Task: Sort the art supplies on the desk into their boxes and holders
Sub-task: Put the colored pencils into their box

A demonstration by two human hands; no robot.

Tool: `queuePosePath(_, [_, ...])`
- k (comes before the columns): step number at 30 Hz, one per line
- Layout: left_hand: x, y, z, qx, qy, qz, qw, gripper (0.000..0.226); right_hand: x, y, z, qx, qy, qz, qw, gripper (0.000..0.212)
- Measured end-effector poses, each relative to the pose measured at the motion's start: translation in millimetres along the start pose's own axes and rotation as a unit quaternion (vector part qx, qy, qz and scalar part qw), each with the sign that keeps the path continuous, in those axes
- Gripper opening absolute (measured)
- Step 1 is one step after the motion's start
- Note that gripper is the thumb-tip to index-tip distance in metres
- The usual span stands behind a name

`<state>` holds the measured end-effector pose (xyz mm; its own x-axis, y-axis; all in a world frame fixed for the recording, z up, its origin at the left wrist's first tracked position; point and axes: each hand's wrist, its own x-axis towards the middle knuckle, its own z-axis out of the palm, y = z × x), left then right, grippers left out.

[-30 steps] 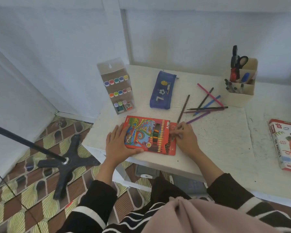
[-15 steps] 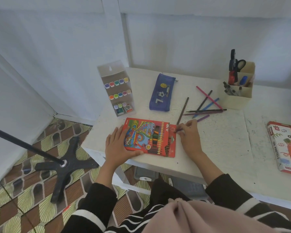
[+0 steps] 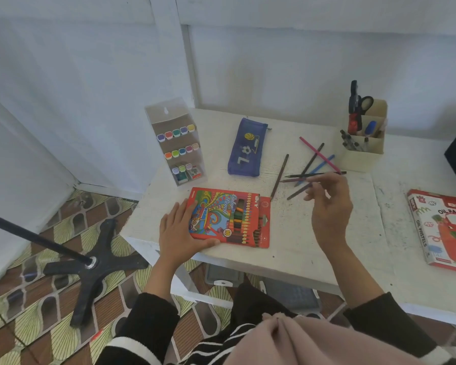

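Coloured pencil box (image 3: 229,217) flat near the near left edge of the counter (image 3: 313,248), loose pencils (image 3: 317,153) scattered farther back and to the right.

Left grip (image 3: 181,233) laid open on the box's near left corner, fingers straight across the cover, thumb along the near edge, nothing clasped. Right grip (image 3: 329,204) in the air just right of the box, fingers loosely spread and bent, tips over the near side of the scatter. No clear hold on anything there; contact with the purple pencil (image 3: 299,191) by the fingertips impossible to judge. Far left, a clear marker rack (image 3: 178,148) standing, a blue pencil case (image 3: 246,148) flat beside it. Far right, a cream holder (image 3: 363,154) with scissors (image 3: 358,101) upright inside. Oil pastels box (image 3: 442,227) at the right edge.
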<state>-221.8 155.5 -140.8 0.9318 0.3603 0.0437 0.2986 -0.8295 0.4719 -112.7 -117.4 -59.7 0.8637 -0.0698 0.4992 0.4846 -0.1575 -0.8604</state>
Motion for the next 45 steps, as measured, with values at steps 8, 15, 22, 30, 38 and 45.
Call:
queuePosePath(8, [-0.9,-0.5,-1.3,0.003,-0.001,0.004,1.000,0.109,-1.4,8.1,-0.3,0.127,0.160,0.259,0.944,0.013])
queuePosePath(15, [0.0,-2.9,1.0,0.008,0.002,0.007,1.000,0.113,-13.5,34.0,-3.5,0.117,0.192,0.349,0.910,0.010])
queuePosePath(22, [0.3,-4.0,1.8,0.015,-0.001,0.002,1.000,0.116,-10.9,40.1,-7.9,0.111,0.224,0.353,0.902,0.009])
queuePosePath(30, [0.9,-4.3,2.5,0.020,0.000,0.002,1.000,0.116,-20.4,42.7,1.9,0.031,0.109,0.338,0.934,0.007])
queuePosePath(38, [0.8,-2.7,1.3,0.008,-0.001,0.002,1.000,0.111,-20.3,50.7,25.6,-0.218,-0.204,0.156,0.942,0.013])
queuePosePath(45, [1.0,-3.4,2.5,0.009,0.008,0.002,1.000,0.115,-15.8,59.4,56.8,-0.315,-0.266,0.149,0.899,0.013])
